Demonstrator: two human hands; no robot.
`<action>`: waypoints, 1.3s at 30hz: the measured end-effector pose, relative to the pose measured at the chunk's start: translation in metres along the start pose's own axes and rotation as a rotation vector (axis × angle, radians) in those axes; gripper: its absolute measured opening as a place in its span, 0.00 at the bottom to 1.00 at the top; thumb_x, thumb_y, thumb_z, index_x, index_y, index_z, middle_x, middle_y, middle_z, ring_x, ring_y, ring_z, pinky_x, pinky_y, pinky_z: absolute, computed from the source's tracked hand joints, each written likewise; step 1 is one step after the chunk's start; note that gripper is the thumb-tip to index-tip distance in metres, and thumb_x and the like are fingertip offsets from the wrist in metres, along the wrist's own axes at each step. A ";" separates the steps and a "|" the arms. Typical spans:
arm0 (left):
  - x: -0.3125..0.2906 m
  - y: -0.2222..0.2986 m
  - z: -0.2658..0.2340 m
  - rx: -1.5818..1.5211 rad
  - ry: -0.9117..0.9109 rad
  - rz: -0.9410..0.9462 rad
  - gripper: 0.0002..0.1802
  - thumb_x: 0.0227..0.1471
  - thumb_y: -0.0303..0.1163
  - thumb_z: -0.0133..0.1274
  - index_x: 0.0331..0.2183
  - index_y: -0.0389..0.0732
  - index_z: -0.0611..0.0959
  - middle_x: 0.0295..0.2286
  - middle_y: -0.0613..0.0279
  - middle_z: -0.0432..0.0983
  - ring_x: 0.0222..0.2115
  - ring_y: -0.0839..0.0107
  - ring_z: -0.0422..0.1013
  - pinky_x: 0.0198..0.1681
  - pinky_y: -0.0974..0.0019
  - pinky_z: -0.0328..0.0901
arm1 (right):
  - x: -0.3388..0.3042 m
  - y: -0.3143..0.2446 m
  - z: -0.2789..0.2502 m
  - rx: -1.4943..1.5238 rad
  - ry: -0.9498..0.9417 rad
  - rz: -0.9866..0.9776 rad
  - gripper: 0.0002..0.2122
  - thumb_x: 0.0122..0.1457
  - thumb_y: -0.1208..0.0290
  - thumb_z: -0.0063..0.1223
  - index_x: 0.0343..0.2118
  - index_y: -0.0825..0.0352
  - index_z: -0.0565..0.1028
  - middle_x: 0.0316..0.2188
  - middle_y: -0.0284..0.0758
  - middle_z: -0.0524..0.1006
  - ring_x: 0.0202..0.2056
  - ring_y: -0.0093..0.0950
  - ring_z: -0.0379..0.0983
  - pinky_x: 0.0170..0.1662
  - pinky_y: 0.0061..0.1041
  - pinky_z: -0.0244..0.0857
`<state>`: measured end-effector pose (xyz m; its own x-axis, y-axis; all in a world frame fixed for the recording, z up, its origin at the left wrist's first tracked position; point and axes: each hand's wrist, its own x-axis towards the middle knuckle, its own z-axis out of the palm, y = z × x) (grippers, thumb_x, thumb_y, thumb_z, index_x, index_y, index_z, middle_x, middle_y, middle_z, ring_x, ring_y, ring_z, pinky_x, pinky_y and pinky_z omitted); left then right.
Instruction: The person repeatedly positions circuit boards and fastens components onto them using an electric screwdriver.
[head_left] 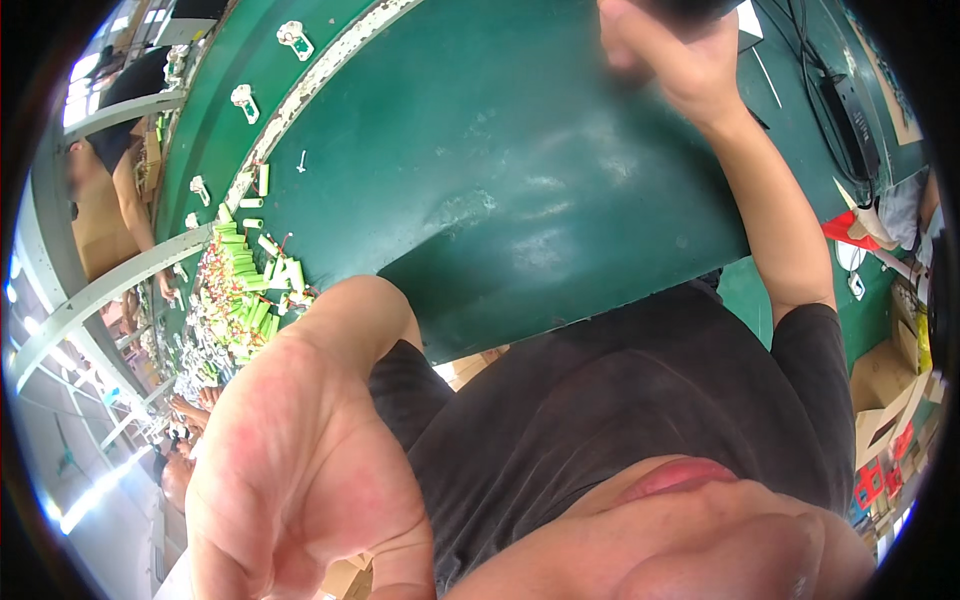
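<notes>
One right hand (685, 65), bare, at the upper edge: fingers bent about or against a dark object (695, 10), blurred and cut off by the frame; whether it is gripped, cannot tell. One left hand (310, 480), bare, raised close to the lens, palm in view; fingers run out below, so spread or closed, cannot tell.

One green work surface (480, 180), slightly scuffed, beneath the right hand. One white box (748, 25), partly hidden, just beside that hand. One heap of light-green cylinders (240, 290), red wires among them, on the left side beyond the left wrist; several lie loose at its edge. One small white piece (302, 161), apart from the heap.

One chipped white rail (300, 88), bordering a green belt (210, 60) that carries several white-and-green parts (295, 40), spaced apart. One black power strip (850, 125) with cables, far right. One co-worker's arm (130, 205), left, beyond the belt.
</notes>
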<state>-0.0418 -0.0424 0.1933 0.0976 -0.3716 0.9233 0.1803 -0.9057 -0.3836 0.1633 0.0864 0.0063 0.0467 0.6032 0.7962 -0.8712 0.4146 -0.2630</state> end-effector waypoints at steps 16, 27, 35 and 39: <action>-0.015 0.005 -0.002 -0.164 -0.218 -0.102 0.17 0.62 0.28 0.52 0.53 0.37 0.77 0.46 0.55 0.77 0.48 0.68 0.73 0.54 0.67 0.72 | -0.001 -0.011 0.004 -0.129 0.034 0.138 0.23 0.60 0.87 0.53 0.57 0.70 0.60 0.25 0.33 0.73 0.19 0.19 0.69 0.23 0.19 0.62; 0.027 -0.006 -0.031 -0.817 -0.689 -0.851 0.11 0.54 0.24 0.58 0.41 0.40 0.82 0.34 0.64 0.78 0.27 0.68 0.74 0.28 0.67 0.71 | -0.001 -0.015 -0.001 -0.172 0.024 0.144 0.23 0.60 0.86 0.53 0.57 0.70 0.60 0.25 0.33 0.73 0.20 0.20 0.70 0.23 0.19 0.63; 0.002 0.017 -0.009 -0.286 -0.550 -0.574 0.14 0.46 0.20 0.48 0.34 0.51 0.75 0.26 0.71 0.67 0.24 0.73 0.67 0.28 0.67 0.53 | 0.002 -0.017 0.003 -0.184 0.034 0.173 0.22 0.60 0.86 0.52 0.56 0.70 0.61 0.25 0.34 0.73 0.19 0.21 0.70 0.23 0.20 0.63; 0.036 0.013 -0.020 -0.007 -1.212 -0.666 0.15 0.44 0.13 0.44 0.33 0.43 0.73 0.27 0.59 0.67 0.25 0.61 0.70 0.24 0.65 0.49 | 0.000 -0.021 -0.001 -0.234 0.035 0.205 0.22 0.60 0.86 0.52 0.56 0.70 0.61 0.25 0.34 0.73 0.19 0.21 0.70 0.23 0.20 0.63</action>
<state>-0.0553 -0.0718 0.2221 0.7782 0.5318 0.3342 0.5237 -0.8431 0.1221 0.1821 0.0786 0.0109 -0.0974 0.7119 0.6955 -0.7281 0.4255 -0.5375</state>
